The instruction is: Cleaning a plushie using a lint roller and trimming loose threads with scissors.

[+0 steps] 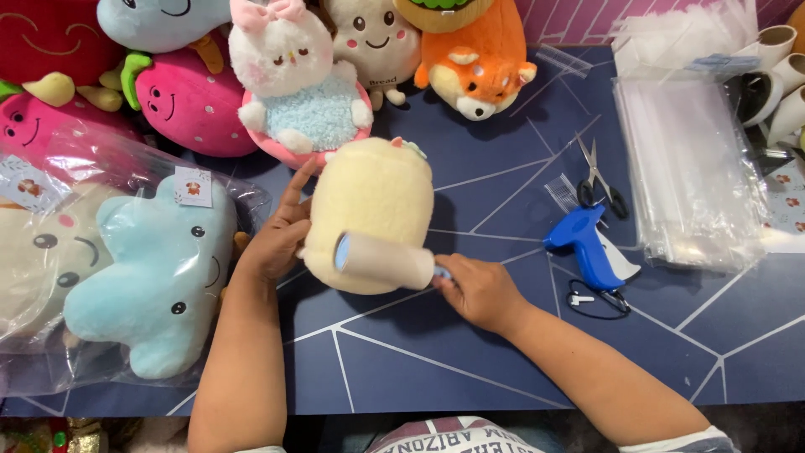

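A pale yellow plush toy (373,197) lies face down in the middle of the dark blue table (470,361). My left hand (281,235) presses against its left side, fingers spread, steadying it. My right hand (480,289) grips the handle of a lint roller (386,260), whose white roll rests across the lower part of the plush.
A bagged light blue plush (155,277) lies at the left. Pink, white and orange plush toys (293,80) crowd the back edge. Scissors (597,178), a blue tagging gun (587,249) and a stack of clear plastic bags (692,164) sit at the right.
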